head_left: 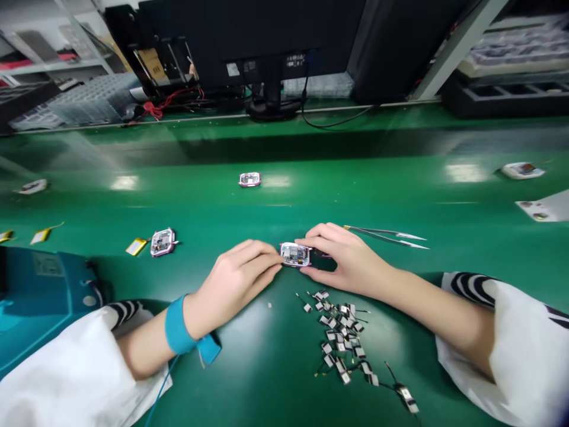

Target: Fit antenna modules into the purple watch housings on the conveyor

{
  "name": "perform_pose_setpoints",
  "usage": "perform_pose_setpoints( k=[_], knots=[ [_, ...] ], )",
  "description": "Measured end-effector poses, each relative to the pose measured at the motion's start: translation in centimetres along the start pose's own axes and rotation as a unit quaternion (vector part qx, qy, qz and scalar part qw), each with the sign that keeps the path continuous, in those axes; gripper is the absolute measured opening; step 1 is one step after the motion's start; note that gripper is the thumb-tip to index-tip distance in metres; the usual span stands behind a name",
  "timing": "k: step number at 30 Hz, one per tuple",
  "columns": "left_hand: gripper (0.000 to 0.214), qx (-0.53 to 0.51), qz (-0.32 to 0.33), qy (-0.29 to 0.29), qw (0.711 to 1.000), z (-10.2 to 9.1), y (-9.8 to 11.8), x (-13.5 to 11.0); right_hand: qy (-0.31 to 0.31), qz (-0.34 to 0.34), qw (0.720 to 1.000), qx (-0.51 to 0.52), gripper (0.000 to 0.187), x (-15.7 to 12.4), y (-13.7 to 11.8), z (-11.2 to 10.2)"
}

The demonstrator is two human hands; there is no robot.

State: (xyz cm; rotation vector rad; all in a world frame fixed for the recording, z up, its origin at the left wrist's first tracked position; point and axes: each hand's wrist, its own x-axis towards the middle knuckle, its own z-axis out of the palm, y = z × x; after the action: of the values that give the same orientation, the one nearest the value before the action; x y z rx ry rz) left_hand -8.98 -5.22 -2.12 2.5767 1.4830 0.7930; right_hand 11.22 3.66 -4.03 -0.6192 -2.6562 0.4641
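Note:
Both my hands meet at a small pink-rimmed electronic module (295, 254) with a circuit board showing in it. My right hand (344, 259) grips it from above and behind, while the fingertips of my left hand (242, 270) press against its left end. Slim steel tweezers (386, 236) lie just beyond my right hand. Below my hands is a loose heap of several tiny wired batteries (338, 335). To the left, a second pink-rimmed module (162, 242) lies next to a yellow flat battery (136, 246).
A blue anti-static strap (176, 325) circles my left wrist. The green bench mat (186, 201) carries more modules and yellow batteries, and a teal case (40, 290) sits at the near left. A black monitor (249, 41) and cables stand along the far side.

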Motion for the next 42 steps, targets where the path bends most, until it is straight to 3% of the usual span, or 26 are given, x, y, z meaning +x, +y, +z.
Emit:
perform_pose_setpoints(
  k=[3,8,14,17,21,25,32,37,42],
  knots=[
    [0.012,-0.009,0.023,-0.001,1.000,0.7,0.1,1.5,0.003,-0.007,1.000,0.008,0.033,0.1,0.0,-0.1],
    [0.015,0.012,0.056,-0.054,0.997,1.2,0.1,2.5,0.002,-0.034,0.999,0.009,0.034,0.3,0.7,-0.1],
    [0.016,0.052,0.032,-0.059,0.996,1.5,-0.3,2.8,0.007,-0.065,0.998,0.014,0.034,1.3,2.3,0.3],
    [0.015,0.060,0.008,-0.052,0.997,1.8,-0.2,2.7,0.002,-0.066,0.998,0.006,0.045,1.2,3.3,0.1],
    [0.019,0.037,-0.023,-0.006,0.999,1.9,0.0,2.7,0.016,-0.036,0.999,-0.030,0.048,0.2,4.2,-1.1],
    [0.021,0.011,0.016,0.036,0.999,1.2,0.3,2.7,0.101,0.036,0.994,0.031,0.026,-0.3,2.6,-2.0],
    [0.021,-0.002,0.074,-0.009,0.997,0.0,0.8,2.2,0.110,0.033,0.977,0.178,0.004,0.1,-1.0,-1.1],
    [0.022,-0.026,0.020,0.014,0.999,0.3,1.0,2.5,0.141,0.030,0.976,0.166,0.007,-0.1,-1.1,-1.1],
    [0.015,-0.050,-0.024,0.000,0.998,0.7,0.8,2.8,0.115,-0.013,0.982,0.147,0.007,-0.1,-0.4,-0.9]
  ],
)
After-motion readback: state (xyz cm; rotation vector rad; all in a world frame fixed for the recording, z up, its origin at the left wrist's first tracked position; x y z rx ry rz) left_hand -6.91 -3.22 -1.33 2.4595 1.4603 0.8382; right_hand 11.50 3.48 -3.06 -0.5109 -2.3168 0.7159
